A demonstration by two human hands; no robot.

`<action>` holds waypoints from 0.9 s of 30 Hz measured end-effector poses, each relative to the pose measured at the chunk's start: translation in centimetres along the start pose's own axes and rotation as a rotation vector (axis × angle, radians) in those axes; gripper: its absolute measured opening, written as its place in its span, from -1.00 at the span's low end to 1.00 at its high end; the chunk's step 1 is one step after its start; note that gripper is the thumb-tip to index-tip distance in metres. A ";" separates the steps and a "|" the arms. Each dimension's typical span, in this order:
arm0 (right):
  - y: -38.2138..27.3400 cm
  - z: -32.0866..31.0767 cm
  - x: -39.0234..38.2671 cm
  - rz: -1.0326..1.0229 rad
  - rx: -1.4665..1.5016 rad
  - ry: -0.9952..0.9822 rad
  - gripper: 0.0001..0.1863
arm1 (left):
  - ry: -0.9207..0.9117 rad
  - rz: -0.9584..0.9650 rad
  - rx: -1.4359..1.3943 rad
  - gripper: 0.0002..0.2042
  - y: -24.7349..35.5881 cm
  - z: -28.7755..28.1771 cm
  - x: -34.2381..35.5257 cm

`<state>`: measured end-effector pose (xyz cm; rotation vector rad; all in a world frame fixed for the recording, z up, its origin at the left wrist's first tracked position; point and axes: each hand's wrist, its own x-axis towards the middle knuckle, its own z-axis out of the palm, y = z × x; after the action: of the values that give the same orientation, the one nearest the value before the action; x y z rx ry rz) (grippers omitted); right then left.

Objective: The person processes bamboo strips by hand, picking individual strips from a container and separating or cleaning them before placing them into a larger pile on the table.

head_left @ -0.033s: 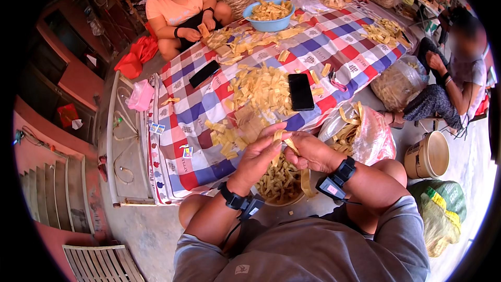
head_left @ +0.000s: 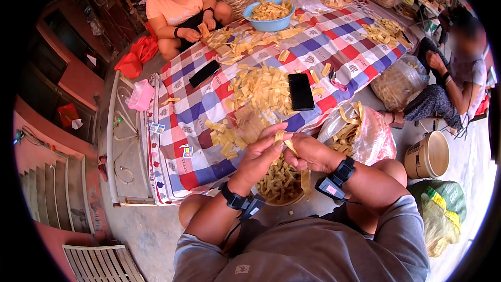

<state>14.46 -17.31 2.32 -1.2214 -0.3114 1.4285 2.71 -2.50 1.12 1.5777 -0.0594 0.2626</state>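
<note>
Close together over a basin (head_left: 276, 193) full of curled yellow strips, my left hand (head_left: 261, 154) and my right hand (head_left: 310, 152) both grip one pale yellow strip (head_left: 287, 142), its upper part looped between my fingers. A length of strip (head_left: 305, 183) hangs below my right hand. Just beyond my hands, heaps of short yellow pieces (head_left: 258, 89) lie on a checked cloth (head_left: 190, 120), with a black phone (head_left: 301, 92) beside them and another phone (head_left: 204, 73) farther left.
One person (head_left: 177, 10) sits at the far left, another (head_left: 459, 78) at the right. A blue basin of strips (head_left: 269, 23) is at the back. At my right stand a plastic bag of strips (head_left: 381, 141), a cream bucket (head_left: 433, 154) and a green sack (head_left: 438, 219). A metal frame (head_left: 117, 151) edges the left.
</note>
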 end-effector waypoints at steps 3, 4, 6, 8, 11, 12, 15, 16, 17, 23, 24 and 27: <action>1.1 -1.7 0.8 0.101 0.045 -0.247 -0.67 | -0.004 0.083 0.171 -0.71 0.2 0.3 0.0; 1.0 -2.1 0.8 0.128 0.107 -0.362 -0.65 | -0.005 0.109 0.194 -0.71 0.6 0.5 0.1; 0.8 -1.8 1.0 0.167 0.157 -0.417 -0.61 | -0.005 0.151 0.211 -0.72 0.8 0.6 0.0; 1.2 -1.8 1.3 0.169 0.197 -0.459 -0.60 | -0.008 0.183 0.194 -0.72 0.6 0.6 0.0; 2.1 -1.8 1.6 0.071 0.211 -0.392 -0.63 | 0.012 0.115 0.187 -0.72 0.9 0.9 -0.4; 1.7 -1.2 1.0 0.006 0.194 -0.298 -0.66 | 0.025 0.098 0.166 -0.72 0.8 0.9 -0.5; 1.8 -0.9 1.3 -0.236 0.192 -0.075 -0.75 | 0.072 0.145 0.189 -0.72 -0.1 1.0 -0.6; 1.9 -1.0 1.4 -0.325 0.199 -0.010 -0.79 | 0.089 0.215 0.319 -0.72 0.0 0.7 -0.2; 1.8 -1.0 1.4 -0.355 0.175 0.036 -0.82 | 0.106 0.285 0.450 -0.72 0.1 0.5 0.0; 1.7 -2.3 1.8 -0.782 -0.340 0.293 -0.91 | 0.188 0.193 0.411 -0.71 -0.7 0.4 -0.1; 1.5 -2.3 1.6 -0.794 -0.415 0.355 -0.89 | 0.186 0.184 0.405 -0.71 -0.7 0.5 0.0; 0.5 -1.7 0.4 -0.884 -0.691 0.507 -0.87 | 0.202 0.105 0.331 -0.70 -0.8 1.0 0.2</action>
<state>15.60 -17.86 0.98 -1.6407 -0.8977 0.2124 3.19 -3.42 0.34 1.8699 0.0618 0.5343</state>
